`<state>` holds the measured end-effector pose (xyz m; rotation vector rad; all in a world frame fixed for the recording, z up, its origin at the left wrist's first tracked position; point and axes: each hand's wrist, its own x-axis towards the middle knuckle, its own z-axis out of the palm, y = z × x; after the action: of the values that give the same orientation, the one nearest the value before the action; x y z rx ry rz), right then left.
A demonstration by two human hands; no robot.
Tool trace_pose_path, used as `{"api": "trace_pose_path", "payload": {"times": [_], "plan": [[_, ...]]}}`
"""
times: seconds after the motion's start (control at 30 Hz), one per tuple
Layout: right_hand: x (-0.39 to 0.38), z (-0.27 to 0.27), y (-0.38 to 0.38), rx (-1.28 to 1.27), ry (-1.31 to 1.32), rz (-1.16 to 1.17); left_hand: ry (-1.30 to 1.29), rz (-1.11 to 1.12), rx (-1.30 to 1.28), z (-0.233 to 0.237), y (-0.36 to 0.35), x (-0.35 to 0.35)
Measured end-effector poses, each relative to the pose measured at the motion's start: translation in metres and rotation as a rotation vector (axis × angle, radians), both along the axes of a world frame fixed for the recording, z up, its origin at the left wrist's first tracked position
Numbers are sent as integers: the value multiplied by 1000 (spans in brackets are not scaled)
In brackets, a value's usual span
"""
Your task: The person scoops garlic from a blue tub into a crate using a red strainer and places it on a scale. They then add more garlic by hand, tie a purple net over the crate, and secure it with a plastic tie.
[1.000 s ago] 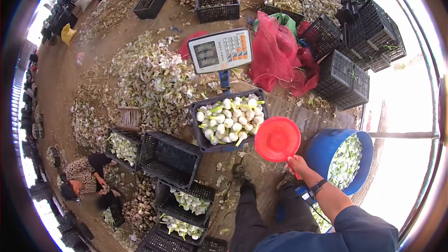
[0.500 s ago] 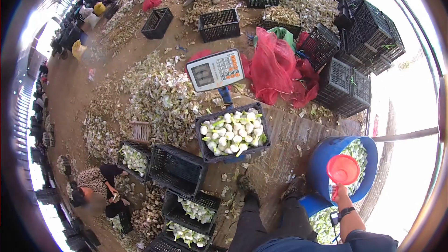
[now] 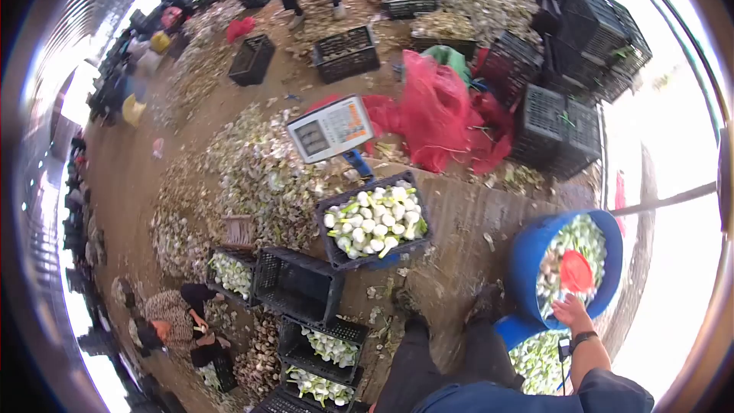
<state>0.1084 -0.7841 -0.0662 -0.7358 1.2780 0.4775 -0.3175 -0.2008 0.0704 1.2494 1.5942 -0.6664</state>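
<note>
Drum (image 3: pixel 524 260), blue and wide-mouthed, stands beside my right foot (image 3: pixel 483 304); I judge the step in hand to be handling the scoop inside it. Pale garlic (image 3: pixel 589 235) fills the opening, partly hidden by that red scoop (image 3: pixel 576 271), which sits near the middle, its handle blurred toward the edge nearest me. My right hand (image 3: pixel 569 311) is over that edge; I cannot tell whether my fingers are clamped on the handle or apart. Any next move with it calls, I think, for a sure hold there. My left hand is out of view.
</note>
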Motion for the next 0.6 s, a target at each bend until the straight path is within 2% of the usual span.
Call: {"api": "trace_pose_path", "payload": {"times": [0.03,0.07,0.1,0.13,0.17,0.2,0.23,0.3,0.43,0.5,0.57,0.6], "plan": [[-12,-8,3,115,-25,133,-1,-25,-8,3,8,2],[-28,-21,20,44,5,62,1,-76,-34,5,20,5],[-38,0,47,14,-129,273,5,-155,-74,4,37,12],[-48,23,74,55,-180,290,9,-249,-119,1,55,23],[-61,30,93,-38,-178,397,7,-344,-163,-5,74,40],[-56,66,129,-223,-51,560,-2,-431,-197,-15,89,62],[-90,26,108,110,-214,369,-22,-508,-223,-26,101,88],[-98,77,149,-360,-46,736,-57,-625,-261,-44,114,131],[-186,89,137,-463,44,561,-117,-771,-291,-59,130,193],[-269,54,113,-364,-59,331,-146,-828,-296,-63,137,220],[-344,27,106,-844,-38,1095,-171,-845,-286,-65,143,234],[-352,64,121,-694,67,660,-186,-830,-273,-67,144,234]]}}
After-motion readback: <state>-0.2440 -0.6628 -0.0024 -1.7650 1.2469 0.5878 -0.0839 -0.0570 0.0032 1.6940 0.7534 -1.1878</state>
